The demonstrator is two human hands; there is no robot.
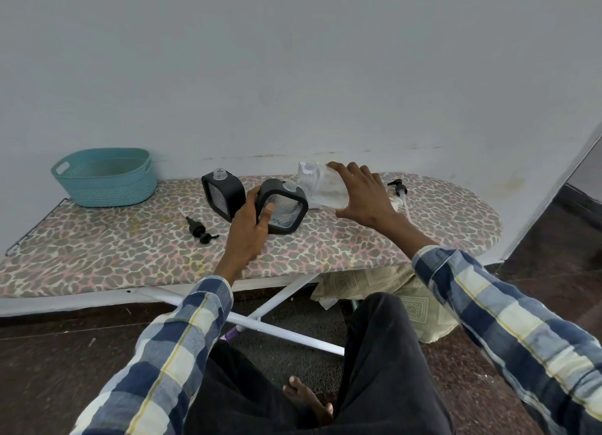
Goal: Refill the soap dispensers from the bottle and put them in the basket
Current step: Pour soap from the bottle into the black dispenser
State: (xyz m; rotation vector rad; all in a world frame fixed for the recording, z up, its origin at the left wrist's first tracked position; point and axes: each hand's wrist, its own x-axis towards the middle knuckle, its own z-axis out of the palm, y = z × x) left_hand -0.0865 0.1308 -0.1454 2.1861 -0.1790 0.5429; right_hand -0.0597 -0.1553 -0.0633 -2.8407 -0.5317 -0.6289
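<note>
Both hands grip: left (250, 229) tilts dispenser (281, 206), right (365, 193) tips bottle (321, 185).

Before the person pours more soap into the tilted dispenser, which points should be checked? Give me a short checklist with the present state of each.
1. Pump removed from the tilted dispenser: ok, its neck is open.
2. Left hand holds this dispenser firmly: ok, thumb on the front face, fingers behind.
3. Right hand grips the refill bottle: ok, and the bottle lies almost horizontal.
4. Bottle mouth meets the dispenser neck: cannot tell, the spot is too small and blurred.
5. Soap level in the dispenser: cannot tell through the textured window.
6. Second dispenser ready: ok, upright, neck open, its pump lying on the board.
7. Basket reachable: ok, at the board's left end.
</note>
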